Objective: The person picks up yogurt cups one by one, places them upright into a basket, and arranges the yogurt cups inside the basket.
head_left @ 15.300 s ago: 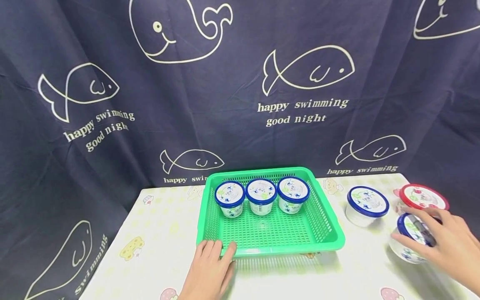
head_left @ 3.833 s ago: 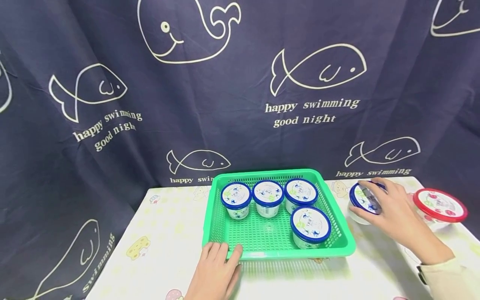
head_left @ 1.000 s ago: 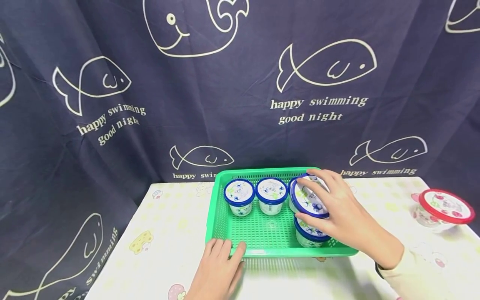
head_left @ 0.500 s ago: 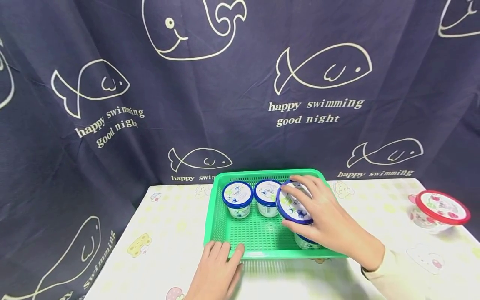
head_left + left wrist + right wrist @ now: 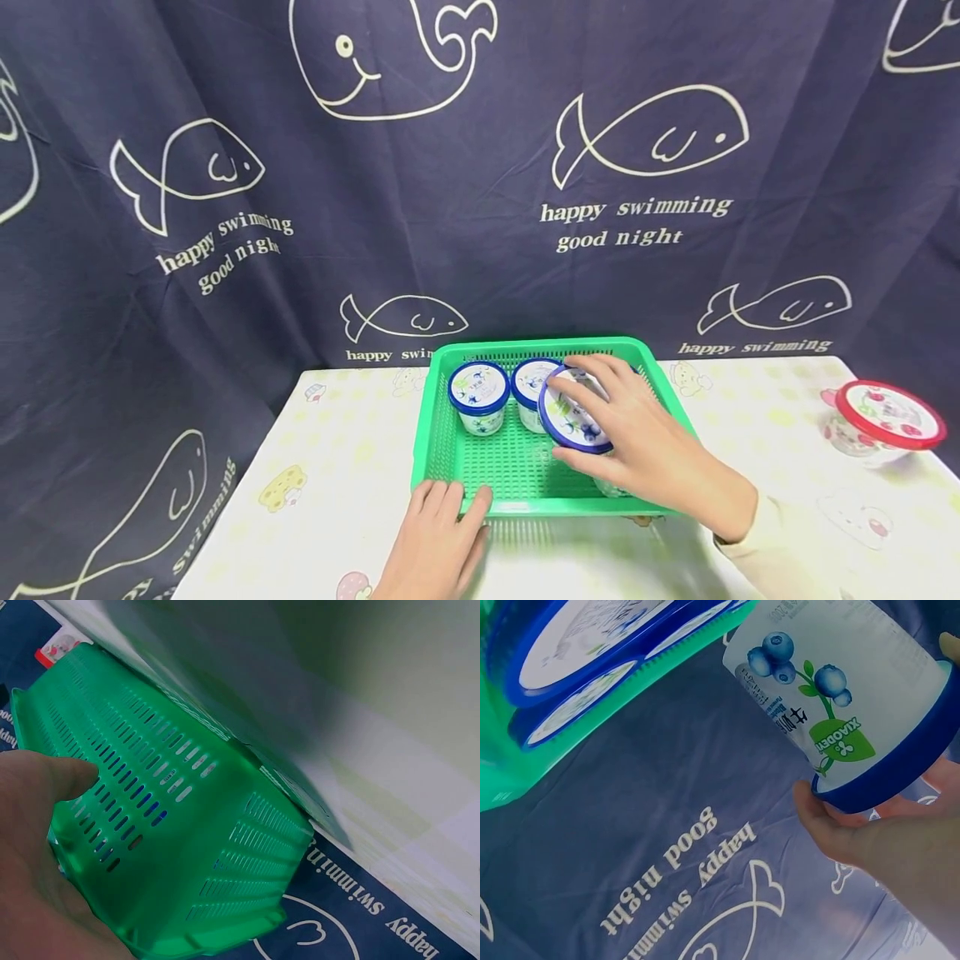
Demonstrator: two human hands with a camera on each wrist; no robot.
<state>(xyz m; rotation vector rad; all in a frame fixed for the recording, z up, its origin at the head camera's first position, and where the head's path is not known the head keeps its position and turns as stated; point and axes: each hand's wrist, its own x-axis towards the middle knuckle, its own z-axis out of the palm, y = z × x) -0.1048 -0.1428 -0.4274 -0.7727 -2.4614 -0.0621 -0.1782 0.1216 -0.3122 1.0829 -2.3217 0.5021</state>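
My right hand point(image 5: 630, 429) grips a blue-lidded tub point(image 5: 573, 412) by its lid, tilted, above the green basket point(image 5: 495, 483). In the right wrist view this tub point(image 5: 810, 690) shows blueberries printed on its white side, and the fingers lie along the lid's rim. Inside the basket, a blue-lidded tub point(image 5: 480, 392) stands at the back left. Beside it another such tub point(image 5: 531, 379) is partly covered by the held one. Tubs at the right of the basket are mostly hidden by my right hand. My left hand point(image 5: 438, 533) holds the basket's front rim, its thumb point(image 5: 75, 778) against the outer wall.
A red-lidded tub point(image 5: 885, 421) stands on the table to the right of the basket. A pale patterned cloth point(image 5: 337, 467) covers the table. Behind it hangs a dark blue curtain point(image 5: 450, 208) with white fish drawings.
Over the last second my right hand has carried the tub leftward over the basket; earlier it took it from the table. Another tub was put in at the front right. My left hand stays put.
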